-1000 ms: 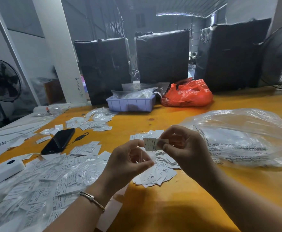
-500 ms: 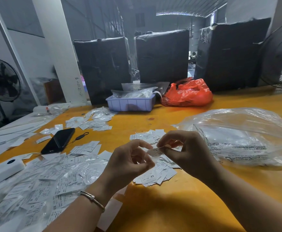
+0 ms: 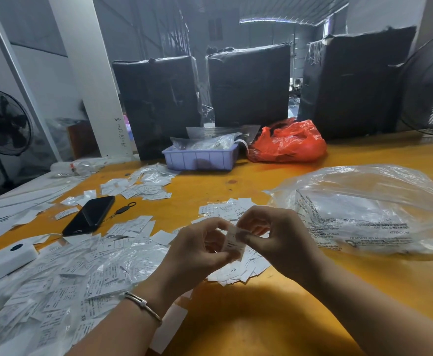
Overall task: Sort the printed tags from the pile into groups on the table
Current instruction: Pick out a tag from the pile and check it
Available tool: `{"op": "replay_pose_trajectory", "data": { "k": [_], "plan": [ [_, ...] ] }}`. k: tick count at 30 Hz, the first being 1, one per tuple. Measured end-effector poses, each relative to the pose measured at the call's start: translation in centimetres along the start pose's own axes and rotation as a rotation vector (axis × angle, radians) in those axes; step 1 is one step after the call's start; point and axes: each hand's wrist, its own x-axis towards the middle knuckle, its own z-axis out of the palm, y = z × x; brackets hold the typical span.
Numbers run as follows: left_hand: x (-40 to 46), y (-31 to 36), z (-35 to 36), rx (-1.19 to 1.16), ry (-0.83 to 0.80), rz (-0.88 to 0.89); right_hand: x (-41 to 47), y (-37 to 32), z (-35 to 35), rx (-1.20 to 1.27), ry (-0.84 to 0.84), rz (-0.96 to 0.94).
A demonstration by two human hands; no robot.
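A small white printed tag point(image 3: 232, 242) hangs upright between my two hands, just above the orange table point(image 3: 261, 317). My left hand point(image 3: 197, 255) pinches its lower left side; my right hand point(image 3: 274, 242) pinches its upper right edge. Under my hands lies a small group of tags point(image 3: 238, 271), partly hidden. A large loose pile of tags point(image 3: 64, 286), some in clear film, spreads at the lower left. Two more groups of tags lie farther back: one at centre point(image 3: 130, 227), one at the far left point(image 3: 143, 186).
A black phone point(image 3: 89, 214) with a ring strap and a white device point(image 3: 2, 260) lie at the left. A big clear plastic bag point(image 3: 364, 214) fills the right. A lilac tray point(image 3: 200, 156), a red bag point(image 3: 287, 142) and black-wrapped bales point(image 3: 248, 86) stand behind.
The tag was held higher and flat towards me in my right hand; both hands have dropped towards the table and now pinch it together, turned upright.
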Motion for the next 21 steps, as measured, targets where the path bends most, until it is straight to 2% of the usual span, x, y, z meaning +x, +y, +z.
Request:
{"op": "replay_pose_trajectory", "data": {
  "k": [7, 13, 18, 21],
  "plan": [
    [0.0, 0.2, -0.3, -0.125, 0.045, -0.057, -0.1, -0.1, 0.2, -0.136, 0.139, -0.059],
    [0.0, 0.3, -0.4, -0.183, 0.07, -0.065, -0.3, -0.5, 0.4, -0.079, 0.032, -0.072],
    [0.0, 0.3, -0.7, -0.182, 0.069, -0.071, 0.0, -0.5, 0.4, 0.093, -0.15, 0.045],
    [0.1, 0.3, -1.6, -0.182, 0.122, -0.074, -0.1, -0.4, 0.4, 0.137, -0.088, 0.071]
  ]
}}
